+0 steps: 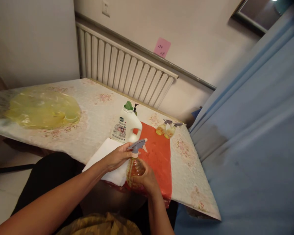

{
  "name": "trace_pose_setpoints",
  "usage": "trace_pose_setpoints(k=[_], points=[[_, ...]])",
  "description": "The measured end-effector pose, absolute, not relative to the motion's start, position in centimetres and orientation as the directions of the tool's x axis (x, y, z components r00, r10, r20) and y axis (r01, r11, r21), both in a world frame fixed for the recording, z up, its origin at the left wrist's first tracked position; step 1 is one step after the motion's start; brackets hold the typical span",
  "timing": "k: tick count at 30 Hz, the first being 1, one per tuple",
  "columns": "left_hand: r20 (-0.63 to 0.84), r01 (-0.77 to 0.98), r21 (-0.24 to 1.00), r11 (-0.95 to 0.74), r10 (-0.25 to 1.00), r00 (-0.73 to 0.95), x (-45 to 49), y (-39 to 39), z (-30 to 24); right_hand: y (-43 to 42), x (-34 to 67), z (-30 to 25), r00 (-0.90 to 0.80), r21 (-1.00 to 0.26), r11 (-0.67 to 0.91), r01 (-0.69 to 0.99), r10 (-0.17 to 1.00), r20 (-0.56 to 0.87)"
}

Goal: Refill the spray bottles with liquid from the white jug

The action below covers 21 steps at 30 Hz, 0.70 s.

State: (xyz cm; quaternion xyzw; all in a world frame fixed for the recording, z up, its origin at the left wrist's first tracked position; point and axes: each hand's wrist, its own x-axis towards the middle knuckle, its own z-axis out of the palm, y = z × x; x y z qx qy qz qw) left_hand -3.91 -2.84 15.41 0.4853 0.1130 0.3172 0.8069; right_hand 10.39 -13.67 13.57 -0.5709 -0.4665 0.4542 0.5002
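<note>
A clear spray bottle (134, 169) with amber liquid stands nearly upright at the table's front edge, held in both hands. My left hand (120, 157) is closed at the neck, just under the grey spray head. Lower down, my right hand (147, 178) wraps round the bottle's body. Right behind it is a white jug (126, 125) with a handle and a green piece in its open mouth. A white cloth (104, 160) and a red sheet (159, 156) lie beneath and around the bottle.
Two more spray bottles (167, 129) with grey heads stand at the back right. A dark pump bottle (136, 109) is partly hidden behind the jug. Yellow plastic bags (44, 107) lie at the left on the flowered tablecloth (104, 98). A blue curtain (254, 130) hangs along the right.
</note>
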Motion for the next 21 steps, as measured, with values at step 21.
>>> trace_pose_setpoints(k=[21], points=[[0.124,-0.339,0.922,0.185,0.689,0.714,-3.5,-3.2,15.0,-13.9,10.3,13.4,0.234,-0.973,-0.122,0.198,0.969,-0.074]])
